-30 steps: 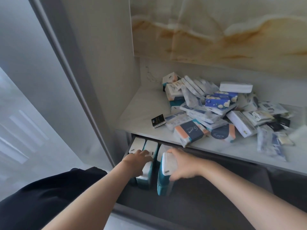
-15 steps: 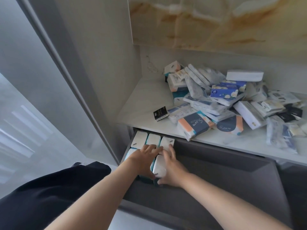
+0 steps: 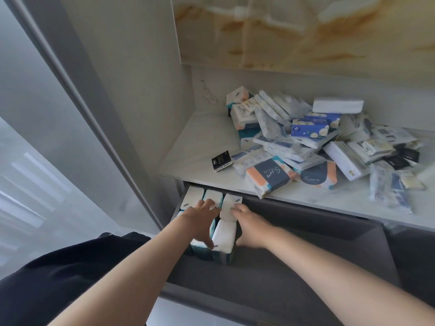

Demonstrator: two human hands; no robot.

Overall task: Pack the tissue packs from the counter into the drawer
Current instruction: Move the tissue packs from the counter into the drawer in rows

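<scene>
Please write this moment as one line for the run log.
stage: seating packs | left hand: on packs in drawer | right hand: against white pack | counter pile: remains

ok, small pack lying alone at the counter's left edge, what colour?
Black with white lettering: the small pack, clearest in the head view.

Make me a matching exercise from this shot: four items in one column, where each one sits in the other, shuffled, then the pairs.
Items
1. small black tissue pack
2. plain white rectangular tissue pack
3. upright white-topped teal tissue packs
4. navy and peach tissue pack

Places
A. overhanging the white counter's front edge
B. top of the pile, at the back
C. left end of the open grey drawer
D. alone on the counter, left of the pile

Pairs: 1-D, 2-B, 3-C, 4-A
</scene>
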